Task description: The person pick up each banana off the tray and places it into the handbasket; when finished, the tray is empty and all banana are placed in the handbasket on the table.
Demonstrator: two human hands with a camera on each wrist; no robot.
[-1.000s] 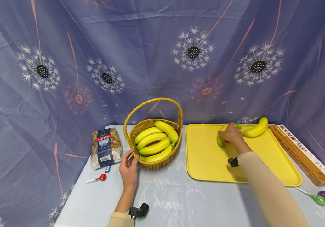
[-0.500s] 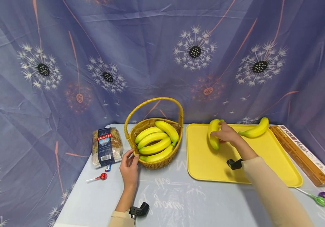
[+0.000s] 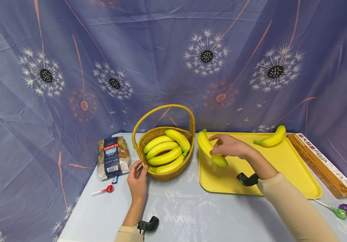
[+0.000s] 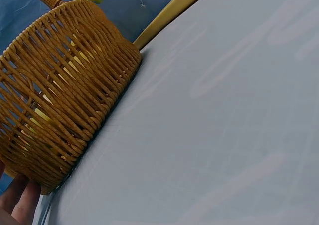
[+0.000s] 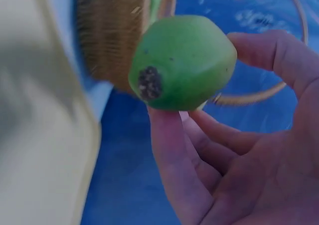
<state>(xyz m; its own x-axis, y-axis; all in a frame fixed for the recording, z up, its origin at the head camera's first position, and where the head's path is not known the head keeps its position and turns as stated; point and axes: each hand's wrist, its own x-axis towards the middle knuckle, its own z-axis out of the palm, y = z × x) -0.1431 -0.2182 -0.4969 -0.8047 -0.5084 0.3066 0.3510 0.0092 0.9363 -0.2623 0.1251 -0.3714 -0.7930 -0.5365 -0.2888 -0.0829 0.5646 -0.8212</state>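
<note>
My right hand (image 3: 231, 146) pinches a yellow banana (image 3: 206, 144) between thumb and fingers, above the left edge of the yellow tray (image 3: 234, 183). In the right wrist view the banana's green end (image 5: 184, 63) points at the camera, with the thumb on one side and fingers on the other. My left hand (image 3: 138, 183) holds the near left rim of the wicker basket (image 3: 173, 174). Its fingers (image 4: 27, 202) touch the basket's outside in the left wrist view. Several bananas (image 3: 165, 156) lie in the basket. Another banana (image 3: 271, 137) rests at the tray's far right.
A pasta bag (image 3: 113, 157) stands left of the basket, with a red lollipop (image 3: 109, 189) in front of it. A long pasta box (image 3: 324, 164) lies along the tray's right side. Green (image 3: 340, 213) and purple lollipops (image 3: 346, 207) are at the front right. A patterned cloth (image 3: 167, 67) hangs behind.
My right hand has lifted the banana from the tray and carried it left toward the basket, its lower end turning to the right. My left hand stays at the basket rim.
</note>
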